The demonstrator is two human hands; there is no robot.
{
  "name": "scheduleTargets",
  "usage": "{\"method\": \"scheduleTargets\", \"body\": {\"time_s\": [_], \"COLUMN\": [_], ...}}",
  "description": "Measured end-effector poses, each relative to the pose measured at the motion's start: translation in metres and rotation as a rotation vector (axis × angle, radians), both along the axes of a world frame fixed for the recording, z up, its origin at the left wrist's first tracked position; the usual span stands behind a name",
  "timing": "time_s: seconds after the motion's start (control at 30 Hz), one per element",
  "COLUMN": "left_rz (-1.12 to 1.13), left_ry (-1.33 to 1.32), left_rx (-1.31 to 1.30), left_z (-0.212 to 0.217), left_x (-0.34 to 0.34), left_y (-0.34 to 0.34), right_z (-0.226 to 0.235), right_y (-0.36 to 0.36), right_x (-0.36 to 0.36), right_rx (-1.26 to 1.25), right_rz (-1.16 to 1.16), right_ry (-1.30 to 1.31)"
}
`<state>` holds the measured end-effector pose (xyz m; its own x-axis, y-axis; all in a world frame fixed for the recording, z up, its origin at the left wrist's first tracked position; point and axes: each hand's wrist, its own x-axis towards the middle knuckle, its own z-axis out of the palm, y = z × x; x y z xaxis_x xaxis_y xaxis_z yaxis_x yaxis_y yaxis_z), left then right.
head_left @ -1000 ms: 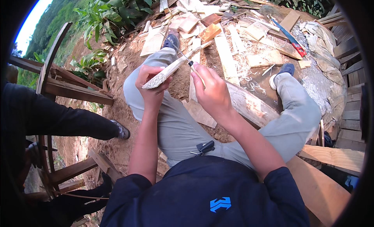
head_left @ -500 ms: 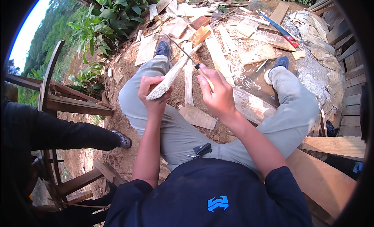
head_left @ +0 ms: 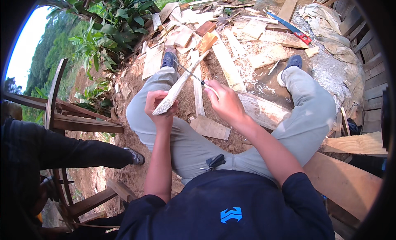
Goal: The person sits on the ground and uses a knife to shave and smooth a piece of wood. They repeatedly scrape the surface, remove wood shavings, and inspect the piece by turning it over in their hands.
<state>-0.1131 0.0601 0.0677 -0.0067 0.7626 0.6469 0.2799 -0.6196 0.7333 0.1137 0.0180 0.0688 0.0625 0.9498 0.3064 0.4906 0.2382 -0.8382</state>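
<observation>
My left hand (head_left: 159,116) is closed around a pale, tapering piece of wood (head_left: 177,90), its broad, rough-cut end toward me and its narrow end pointing away to the right. In my right hand (head_left: 227,102) is a thin-bladed hand tool (head_left: 190,73) with a dark collar and a light handle. Its slim dark shaft crosses over the wood, pointing away to the left. Whether it is a narrow knife or a file I cannot make out. My fingers cover most of the handle.
Boards, offcuts and shavings (head_left: 264,89) litter the ground between and beyond my feet. A red-handled handsaw (head_left: 291,29) lies at the far right. On the left are a wooden frame (head_left: 88,123) and another person's dark-clad leg (head_left: 82,149). A broad plank (head_left: 342,182) lies at right.
My right hand has drawn the tool slightly nearer and to the left, its shaft now lower across the wood. My left hand keeps its grip. The whole view has shifted a little.
</observation>
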Motion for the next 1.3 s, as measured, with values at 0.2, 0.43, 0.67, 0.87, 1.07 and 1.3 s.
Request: {"method": "scheduleTargets", "body": {"time_s": [0.2, 0.43, 0.67, 0.87, 1.07, 1.3], "left_rz": [0.015, 0.02, 0.036, -0.013, -0.011, 0.039], "left_ry": [0.005, -0.022, 0.033, 0.071, 0.054, 0.07], "left_rx": [-0.033, -0.031, -0.005, -0.013, -0.027, 0.015], "left_z": [-0.004, -0.002, -0.008, -0.009, -0.007, -0.009], "left_x": [0.0, 0.001, -0.009, -0.005, -0.002, 0.0], "left_y": [0.0, 0.0, -0.001, -0.001, -0.003, -0.002], "right_z": [0.016, -0.001, 0.008, 0.012, 0.002, -0.018], "right_y": [-0.007, 0.016, 0.024, 0.031, 0.046, 0.02], "right_x": [0.004, 0.032, 0.051, 0.045, 0.066, 0.056], "right_rx": [-0.109, -0.191, -0.352, -0.37, -0.261, -0.421], "right_rz": [-0.056, -0.242, 0.123, -0.019, -0.023, 0.297], "right_ry": [0.185, 0.764, 0.195, 0.06, 0.133, -0.214]}}
